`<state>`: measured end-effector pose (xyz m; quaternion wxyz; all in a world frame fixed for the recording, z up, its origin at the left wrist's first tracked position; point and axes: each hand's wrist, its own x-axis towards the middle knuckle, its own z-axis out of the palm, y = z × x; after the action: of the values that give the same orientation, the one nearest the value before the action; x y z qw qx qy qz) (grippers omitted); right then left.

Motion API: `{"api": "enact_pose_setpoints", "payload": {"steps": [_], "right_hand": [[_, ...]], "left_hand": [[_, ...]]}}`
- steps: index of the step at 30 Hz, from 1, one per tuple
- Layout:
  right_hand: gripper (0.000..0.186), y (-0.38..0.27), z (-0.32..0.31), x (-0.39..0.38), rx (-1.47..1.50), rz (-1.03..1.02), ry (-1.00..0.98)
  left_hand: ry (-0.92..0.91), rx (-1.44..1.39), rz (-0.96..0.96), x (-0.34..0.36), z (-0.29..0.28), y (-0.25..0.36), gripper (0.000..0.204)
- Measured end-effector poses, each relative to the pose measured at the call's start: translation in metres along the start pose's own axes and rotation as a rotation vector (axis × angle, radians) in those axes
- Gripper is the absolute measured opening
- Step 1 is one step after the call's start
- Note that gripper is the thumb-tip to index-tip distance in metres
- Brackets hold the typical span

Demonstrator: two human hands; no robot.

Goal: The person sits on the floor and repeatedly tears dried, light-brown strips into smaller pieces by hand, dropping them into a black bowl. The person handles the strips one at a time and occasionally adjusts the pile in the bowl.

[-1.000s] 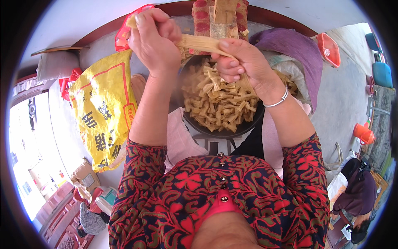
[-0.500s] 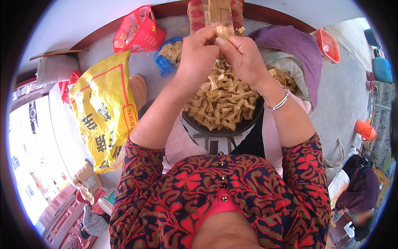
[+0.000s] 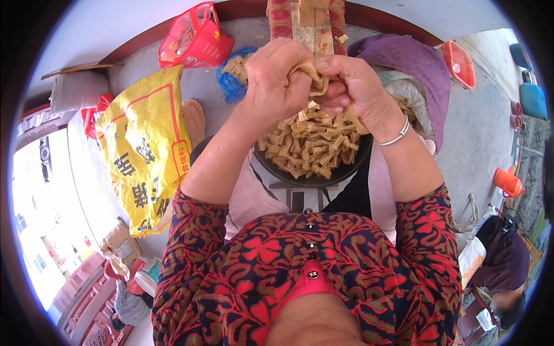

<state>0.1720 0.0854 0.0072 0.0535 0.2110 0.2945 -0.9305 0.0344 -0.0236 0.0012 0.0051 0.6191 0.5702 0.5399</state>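
Between my hands is a bent, looped strip (image 3: 315, 74), tan and flat, that looks like dried plant material; its exact kind I cannot make out. My left hand (image 3: 278, 78) is closed round one part of it. My right hand (image 3: 362, 92) pinches the other side between thumb and forefinger, its remaining fingers curled, and a length of strip hangs below the palm. Under the hands lies a heap of similar short folded or knotted pieces (image 3: 309, 147) in a dark round pan (image 3: 295, 180). Beyond them, a wooden board (image 3: 311, 37) rests on a red patterned cloth (image 3: 280, 17).
Left of the pan are a blue bag (image 3: 232, 86) of tan pieces, a red carrier bag (image 3: 196, 40) and a large yellow sack (image 3: 144, 150). On the right, a purple sack (image 3: 424, 75) stands beside a pale open sack (image 3: 411, 95). Farther right is an orange basket (image 3: 460, 66).
My hands have come down from the board's near end toward me and moved slightly apart. A loop of the strip now shows between them, where before only a short end stuck up.
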Motion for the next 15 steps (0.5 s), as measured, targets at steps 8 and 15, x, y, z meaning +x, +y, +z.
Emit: {"api": "enact_pose_setpoints", "payload": {"steps": [8, 15], "right_hand": [[0.019, 0.008, -0.002, 0.008, -0.827, -0.675, 0.223], [0.017, -0.002, -0.009, 0.001, -0.366, -0.325, -0.072]], "left_hand": [[0.014, -0.176, -0.560, -0.002, 0.007, 0.002, 0.014], [-0.070, 0.048, -0.659, 0.010, -0.004, 0.006, 0.008]]}}
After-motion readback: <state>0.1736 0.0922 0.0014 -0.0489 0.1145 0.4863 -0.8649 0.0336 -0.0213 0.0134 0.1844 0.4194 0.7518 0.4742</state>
